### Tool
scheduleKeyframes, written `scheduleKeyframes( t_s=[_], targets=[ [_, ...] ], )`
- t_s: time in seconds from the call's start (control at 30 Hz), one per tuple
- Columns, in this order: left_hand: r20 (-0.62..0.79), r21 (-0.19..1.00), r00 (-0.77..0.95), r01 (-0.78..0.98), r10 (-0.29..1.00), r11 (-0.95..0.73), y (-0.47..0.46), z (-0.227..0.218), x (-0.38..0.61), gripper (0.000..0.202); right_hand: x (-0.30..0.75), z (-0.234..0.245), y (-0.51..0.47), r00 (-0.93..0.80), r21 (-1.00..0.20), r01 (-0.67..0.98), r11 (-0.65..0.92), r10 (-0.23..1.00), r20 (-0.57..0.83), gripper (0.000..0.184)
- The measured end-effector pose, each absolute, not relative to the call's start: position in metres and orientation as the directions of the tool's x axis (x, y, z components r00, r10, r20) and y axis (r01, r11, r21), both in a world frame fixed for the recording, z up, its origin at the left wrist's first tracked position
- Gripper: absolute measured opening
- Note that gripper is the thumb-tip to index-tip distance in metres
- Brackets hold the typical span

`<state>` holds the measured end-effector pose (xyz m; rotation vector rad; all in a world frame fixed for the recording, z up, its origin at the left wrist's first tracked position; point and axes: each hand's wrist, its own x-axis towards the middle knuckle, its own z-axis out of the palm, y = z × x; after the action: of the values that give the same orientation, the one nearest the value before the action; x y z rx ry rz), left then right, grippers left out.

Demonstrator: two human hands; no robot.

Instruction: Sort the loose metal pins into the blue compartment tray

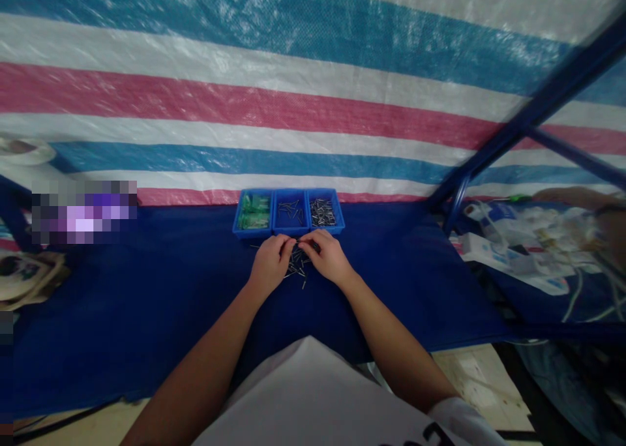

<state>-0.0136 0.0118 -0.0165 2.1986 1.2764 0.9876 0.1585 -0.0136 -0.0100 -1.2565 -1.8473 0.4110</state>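
Note:
My left hand [270, 259] and my right hand [327, 253] rest side by side on a pile of small dark metal pins or screws [297, 263] on the blue table cloth [147, 289]. Both hands have their fingers curled and pinched over the pile; what the fingertips hold is too small to make out. Just behind the hands stand three blue bins: the left bin [253, 212] holds green parts, the middle bin [290, 212] a few dark pins, the right bin [323, 212] many metal pins.
A striped blue, white and red tarp [293, 87] hangs behind the table. A blue metal frame [533, 113] rises at the right; beyond it lie white cables and boxes [528, 250], with another person's arm [581, 201] over them.

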Motion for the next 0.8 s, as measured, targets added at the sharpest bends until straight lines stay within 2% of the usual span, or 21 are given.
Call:
scheduleKeyframes(
  t_s=[0.2, 0.47, 0.57, 0.7, 0.8],
  targets=[
    [0.367, 0.609, 0.356, 0.607, 0.859, -0.511, 0.0104, -0.0162, -0.0133, 0.035, 0.156, -0.0104, -0.0145, -0.176, -0.646, 0.573, 0.504, 0.846, 0.503, 0.009],
    [0.386, 0.69, 0.347, 0.506, 0.855, -0.517, 0.0075, -0.0126, -0.012, 0.026, 0.1569, -0.01, -0.0138, -0.09, -0.684, 0.588, 0.432, 0.875, 0.476, 0.013],
    [0.402, 0.69, 0.349, 0.493, 0.847, -0.531, 0.0082, -0.0142, -0.0115, 0.025, 0.1569, -0.011, -0.014, -0.088, -0.7, 0.581, 0.416, 0.887, 0.454, 0.015],
    [0.403, 0.669, 0.339, 0.525, 0.85, -0.526, 0.009, -0.0162, -0.0111, 0.024, 0.1562, -0.012, -0.0144, -0.114, -0.709, 0.57, 0.415, 0.895, 0.432, 0.028],
    [0.401, 0.655, 0.336, 0.545, 0.852, -0.523, 0.0086, -0.0163, -0.011, 0.025, 0.1559, -0.0115, -0.015, -0.135, -0.692, 0.577, 0.434, 0.886, 0.443, 0.027]
  ],
)
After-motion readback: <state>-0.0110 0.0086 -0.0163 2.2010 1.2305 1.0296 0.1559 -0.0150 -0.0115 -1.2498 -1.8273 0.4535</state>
